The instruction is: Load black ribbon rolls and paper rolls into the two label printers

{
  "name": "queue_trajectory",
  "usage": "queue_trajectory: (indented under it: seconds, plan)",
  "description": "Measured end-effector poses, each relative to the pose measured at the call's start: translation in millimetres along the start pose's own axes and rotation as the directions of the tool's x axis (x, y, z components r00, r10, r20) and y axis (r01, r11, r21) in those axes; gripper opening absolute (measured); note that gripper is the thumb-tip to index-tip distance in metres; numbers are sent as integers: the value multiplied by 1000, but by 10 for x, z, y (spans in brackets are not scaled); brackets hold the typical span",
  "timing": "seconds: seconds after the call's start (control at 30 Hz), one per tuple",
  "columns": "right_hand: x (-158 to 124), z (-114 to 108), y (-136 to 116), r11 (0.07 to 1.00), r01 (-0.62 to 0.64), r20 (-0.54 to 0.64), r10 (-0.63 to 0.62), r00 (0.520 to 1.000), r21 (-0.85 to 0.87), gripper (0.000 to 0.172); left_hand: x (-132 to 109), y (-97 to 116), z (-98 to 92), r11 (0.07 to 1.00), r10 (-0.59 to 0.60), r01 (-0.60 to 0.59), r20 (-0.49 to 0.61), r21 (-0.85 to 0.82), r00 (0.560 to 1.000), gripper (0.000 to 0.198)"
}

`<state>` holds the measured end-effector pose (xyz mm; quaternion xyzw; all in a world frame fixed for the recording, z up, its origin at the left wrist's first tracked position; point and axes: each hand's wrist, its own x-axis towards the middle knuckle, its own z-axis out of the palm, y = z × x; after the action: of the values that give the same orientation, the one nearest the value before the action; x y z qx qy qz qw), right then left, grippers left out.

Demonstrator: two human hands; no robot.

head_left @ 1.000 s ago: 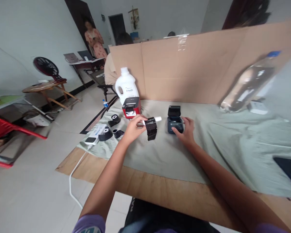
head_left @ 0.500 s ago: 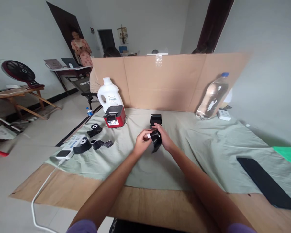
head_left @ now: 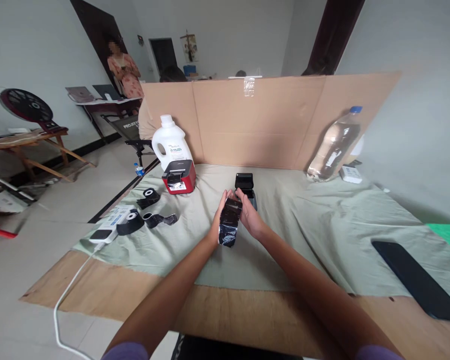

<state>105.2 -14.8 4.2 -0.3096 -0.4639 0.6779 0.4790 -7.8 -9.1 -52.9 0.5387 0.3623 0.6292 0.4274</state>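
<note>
Between my two palms, over the middle of the cloth, is a roll of shiny black ribbon (head_left: 230,220); its loose end hangs down toward me. My left hand (head_left: 216,226) presses flat on its left side, and my right hand (head_left: 252,219) bears on the right side with fingers together. Just beyond the hands stands a small label printer (head_left: 244,179) with a raised black lid and a grey-blue body, partly covered by my right fingers. More black ribbon rolls (head_left: 130,223) with pale cores lie to the left, one trailing a loose strip (head_left: 170,219).
A red and black label printer (head_left: 185,179) stands before a white jug (head_left: 172,142). A cardboard sheet (head_left: 255,125) walls the back. At right are a clear bottle (head_left: 335,145), a small white box (head_left: 350,174) and a dark phone (head_left: 416,280). A white cable (head_left: 65,302) hangs at left.
The black ribbon roll has turned, so its broad outer face and hanging end now face me. My hands have shifted from fingertip holds to flatter palms either side; the view moved slightly.
</note>
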Motion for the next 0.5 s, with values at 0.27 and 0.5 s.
queue_trajectory:
  seconds: [0.27,0.5]
  plan:
    - [-64,-52,-206,995,-63,28,65,997,-72,76,-67,71,41,999,19,-17,-58,36,998,69]
    - [-9,-92,-160,991,-63,104,76,992,-122,66,-121,103,5,960,168,-130,-141,249,976,85]
